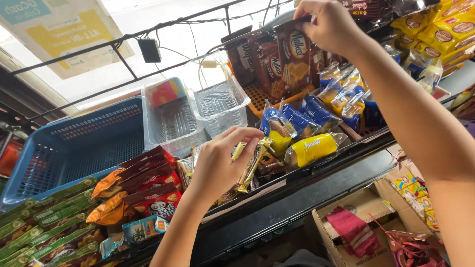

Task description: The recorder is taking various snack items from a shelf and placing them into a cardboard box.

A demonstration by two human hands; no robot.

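Fingers [246,140] of my left hand [217,165] are pinched on a gold snack packet [251,165], held at its upper crimped end so the packet hangs down and slightly left over the near middle of the display rack. My right hand [330,24] is raised to the far right, fingers closed on the top edge of a brown biscuit packet [293,57] that stands upright at the front of a row of like packets in an orange tray [257,96]. I judge both packets light and thin-walled, with slick film that can slide between the fingertips; the contents are probably brittle, so pressure belongs on the sealed end seams, not on the flat faces. The gold packet is slim and flexes along its length, so a grip at one end lets it swing. Just right of my left hand lie blue-and-yellow wrapped cakes [297,123] and a yellow roll-shaped packet [311,148]. Left of it are red and brown cookie packs [148,180], orange pouches [106,210] and green sachets [54,217]. Farther back stand two clear plastic tubs [220,104] and a blue basket [74,148]. A cardboard box [366,222] sits low at the near right.
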